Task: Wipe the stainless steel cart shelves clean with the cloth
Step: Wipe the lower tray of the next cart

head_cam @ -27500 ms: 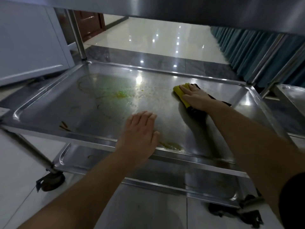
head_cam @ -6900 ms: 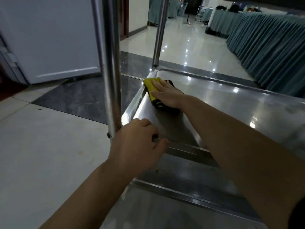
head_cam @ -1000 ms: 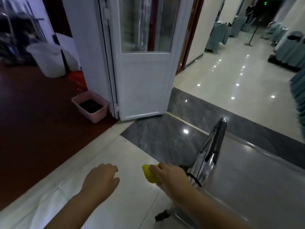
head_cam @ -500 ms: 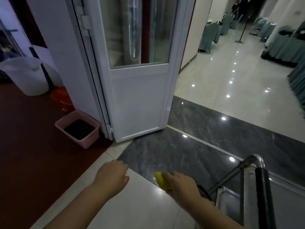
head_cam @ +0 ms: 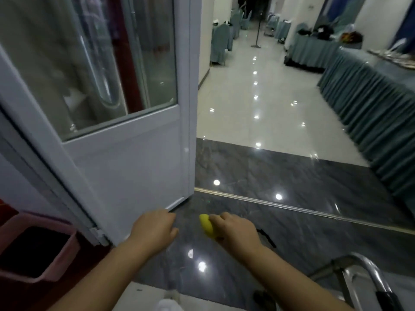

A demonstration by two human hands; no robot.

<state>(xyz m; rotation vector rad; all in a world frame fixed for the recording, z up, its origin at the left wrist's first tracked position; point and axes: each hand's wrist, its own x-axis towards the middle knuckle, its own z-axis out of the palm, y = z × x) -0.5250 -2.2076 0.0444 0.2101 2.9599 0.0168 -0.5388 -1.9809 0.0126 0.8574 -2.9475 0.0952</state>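
Observation:
My right hand (head_cam: 235, 232) grips the yellow cloth (head_cam: 207, 226), whose black side trails out behind the hand. It hangs in the air above the dark marble floor, left of the cart. Only the steel cart's handle (head_cam: 368, 274) shows, at the bottom right corner; the shelves are out of view. My left hand (head_cam: 155, 230) hovers beside the right one with loosely curled fingers and holds nothing.
A white door with a glass pane (head_cam: 125, 135) stands open on the left. A pink bin (head_cam: 36, 250) sits on the red floor at the lower left. Tables with teal skirting (head_cam: 372, 104) line the right side of the glossy hall.
My view has lifted and swung right, so the cart has slid to the bottom right corner. Both hands stay raised, side by side, the right one still holding the cloth.

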